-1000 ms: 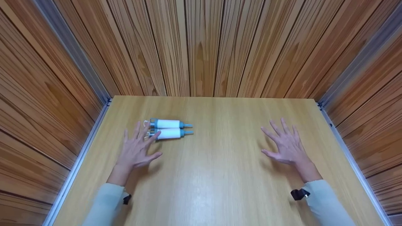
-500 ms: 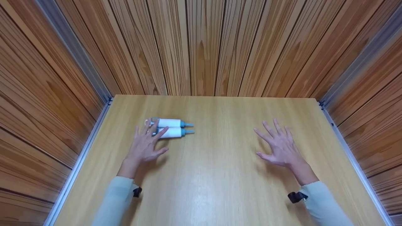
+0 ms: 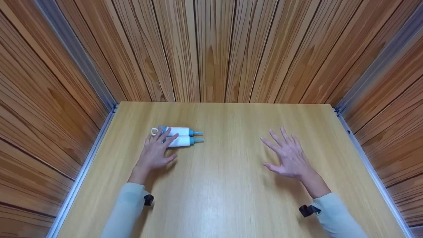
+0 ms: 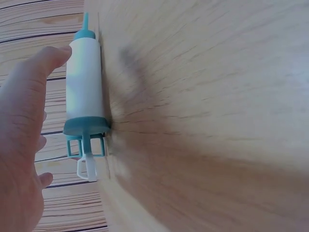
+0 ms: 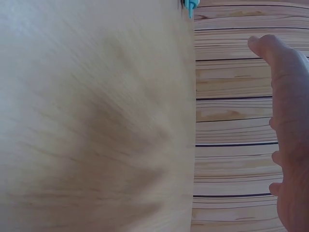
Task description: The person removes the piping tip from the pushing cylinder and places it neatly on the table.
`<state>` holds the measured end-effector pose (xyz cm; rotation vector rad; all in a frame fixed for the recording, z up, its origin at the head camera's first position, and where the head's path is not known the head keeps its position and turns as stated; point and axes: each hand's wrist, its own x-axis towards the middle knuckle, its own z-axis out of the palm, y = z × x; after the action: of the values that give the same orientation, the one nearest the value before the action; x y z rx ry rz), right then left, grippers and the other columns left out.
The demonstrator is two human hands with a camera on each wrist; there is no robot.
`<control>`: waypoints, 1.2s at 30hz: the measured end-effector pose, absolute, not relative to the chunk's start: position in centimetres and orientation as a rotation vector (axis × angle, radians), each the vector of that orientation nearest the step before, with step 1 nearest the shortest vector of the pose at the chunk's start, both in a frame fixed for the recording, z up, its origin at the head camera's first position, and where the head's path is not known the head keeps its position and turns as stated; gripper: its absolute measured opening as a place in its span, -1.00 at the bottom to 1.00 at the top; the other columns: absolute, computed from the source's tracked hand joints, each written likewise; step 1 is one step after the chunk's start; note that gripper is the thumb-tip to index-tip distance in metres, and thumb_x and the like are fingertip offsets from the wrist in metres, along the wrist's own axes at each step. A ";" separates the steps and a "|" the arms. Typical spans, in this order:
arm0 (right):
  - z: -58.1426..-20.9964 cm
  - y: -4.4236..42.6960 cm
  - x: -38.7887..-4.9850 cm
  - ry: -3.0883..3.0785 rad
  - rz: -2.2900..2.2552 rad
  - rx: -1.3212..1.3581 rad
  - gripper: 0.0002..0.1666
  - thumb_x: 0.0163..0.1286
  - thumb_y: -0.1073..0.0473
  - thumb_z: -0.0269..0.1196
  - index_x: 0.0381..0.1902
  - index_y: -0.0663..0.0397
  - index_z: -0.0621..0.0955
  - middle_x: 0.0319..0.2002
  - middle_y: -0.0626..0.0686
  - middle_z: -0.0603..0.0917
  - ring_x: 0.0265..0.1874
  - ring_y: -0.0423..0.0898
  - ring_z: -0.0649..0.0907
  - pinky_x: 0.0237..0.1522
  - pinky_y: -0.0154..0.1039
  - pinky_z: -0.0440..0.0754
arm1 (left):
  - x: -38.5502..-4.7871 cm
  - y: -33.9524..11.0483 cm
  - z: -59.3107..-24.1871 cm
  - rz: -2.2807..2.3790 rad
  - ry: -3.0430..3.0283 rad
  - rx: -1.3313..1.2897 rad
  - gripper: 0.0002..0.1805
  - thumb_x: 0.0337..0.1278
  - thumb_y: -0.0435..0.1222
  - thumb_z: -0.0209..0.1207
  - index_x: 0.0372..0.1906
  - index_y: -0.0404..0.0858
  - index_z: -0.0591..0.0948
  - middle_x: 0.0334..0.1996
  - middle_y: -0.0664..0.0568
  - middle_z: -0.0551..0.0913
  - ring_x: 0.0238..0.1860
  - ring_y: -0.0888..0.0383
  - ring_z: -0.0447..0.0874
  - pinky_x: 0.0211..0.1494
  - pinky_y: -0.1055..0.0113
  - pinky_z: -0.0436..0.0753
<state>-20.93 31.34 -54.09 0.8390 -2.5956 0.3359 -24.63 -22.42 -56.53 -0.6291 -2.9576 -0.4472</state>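
two syringes (image 3: pixel 180 131) (image 3: pixel 181 141), two hands (image 3: pixel 154 155) (image 3: pixel 291 160), two sleeves (image 3: pixel 124 208) (image 3: pixel 340 215), two black devices (image 3: pixel 149 199) (image 3: pixel 308 210), one table (image 3: pixel 228 175), three walls (image 3: pixel 211 49) (image 3: pixel 39 92) (image 3: pixel 393 142)

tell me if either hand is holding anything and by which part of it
Nothing is held. The left hand is open above two white-and-blue tubes, and the right hand is open above the table.
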 end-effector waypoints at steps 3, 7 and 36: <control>-53.9 31.0 -20.9 -2.591 0.369 0.843 0.03 0.22 -0.28 0.50 0.65 -0.20 0.55 0.69 0.32 0.47 0.66 0.66 0.33 0.40 0.90 0.30 | -24.7 -22.4 -56.6 -0.463 -2.970 -0.632 -0.06 0.40 0.11 0.44 0.78 0.05 0.36 0.84 -0.17 0.23 0.86 -0.39 0.03 0.73 -0.67 0.11; -53.8 30.7 -20.7 -2.584 0.424 0.840 0.03 0.23 -0.27 0.49 0.65 -0.20 0.55 0.70 0.32 0.45 0.67 0.67 0.32 0.42 0.90 0.27 | -24.7 -22.4 -56.7 -0.486 -2.983 -0.637 -0.06 0.41 0.09 0.44 0.78 0.05 0.35 0.82 -0.18 0.27 0.85 -0.39 0.07 0.74 -0.66 0.09; -54.7 30.9 -21.0 -2.423 1.147 0.833 0.14 0.14 0.20 0.66 0.68 0.11 0.48 0.70 0.36 0.43 0.85 0.18 0.20 0.82 0.44 0.09 | -25.0 -21.9 -57.1 -0.705 -3.103 -0.571 -0.16 0.37 -0.19 0.55 0.69 -0.01 0.49 0.62 -0.20 0.55 0.68 -0.35 0.42 0.75 -0.41 0.35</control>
<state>-21.01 30.92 -54.73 0.8329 -2.4227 1.1465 -25.00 -21.90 -57.08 -0.5707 -3.1032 -0.7053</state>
